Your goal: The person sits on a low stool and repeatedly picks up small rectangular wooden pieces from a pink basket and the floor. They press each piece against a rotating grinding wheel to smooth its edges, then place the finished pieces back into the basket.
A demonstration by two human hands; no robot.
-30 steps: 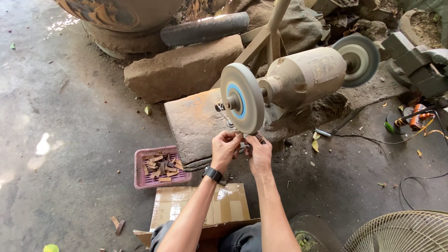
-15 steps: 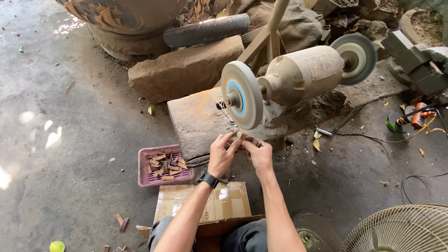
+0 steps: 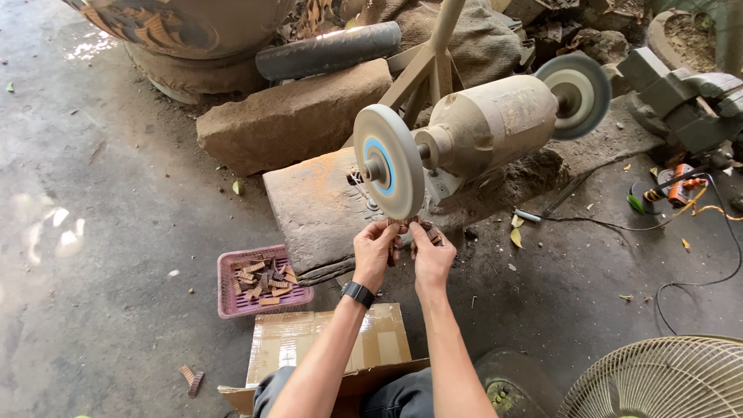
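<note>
Both hands were raised together just under the lower edge of the buffing wheel (image 3: pixel 389 172), the pale disc with a blue ring at the near end of the dusty bench grinder (image 3: pixel 487 128). The left hand (image 3: pixel 376 251), with a black watch (image 3: pixel 357 294) on its wrist, and the right hand (image 3: pixel 430 254) each had their fingers pinched on a small brown wooden piece (image 3: pixel 410 227), which they held between them right below the wheel; whether the piece touched the wheel could not be told. The grinder stood on a flat stone slab (image 3: pixel 325 205) on the concrete floor. To the left of the hands, a pink plastic basket (image 3: pixel 232 303) on the floor held more small brown pieces. A taped cardboard box (image 3: pixel 298 344) lay over the person's lap. A fan guard (image 3: pixel 665 379) showed at the lower right.
</note>
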